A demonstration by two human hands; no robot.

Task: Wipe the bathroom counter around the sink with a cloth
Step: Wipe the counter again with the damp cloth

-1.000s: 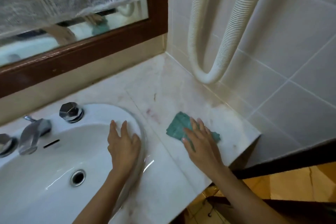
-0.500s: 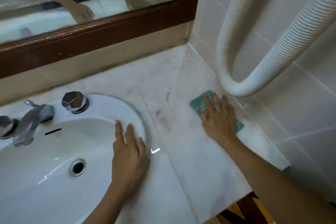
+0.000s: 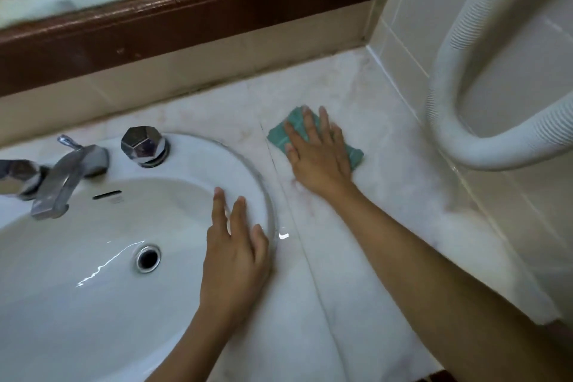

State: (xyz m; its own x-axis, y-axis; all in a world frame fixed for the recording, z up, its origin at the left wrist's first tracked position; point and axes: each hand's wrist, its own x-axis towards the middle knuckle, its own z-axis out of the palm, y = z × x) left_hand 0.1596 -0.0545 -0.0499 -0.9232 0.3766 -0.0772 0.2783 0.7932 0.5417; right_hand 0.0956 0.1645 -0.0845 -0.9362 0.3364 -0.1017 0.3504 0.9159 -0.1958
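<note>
Cloth [image 3: 280,136] flat on counter [image 3: 387,195], right of sink [image 3: 254,170], pinned under right hand [image 3: 316,155], fingers spread. Left hand [image 3: 234,260] open, flat on sink rim. Risks: cloth bunching under palm, skipping pinkish stains; elbow snagging hose [image 3: 446,121] near wall.
</note>
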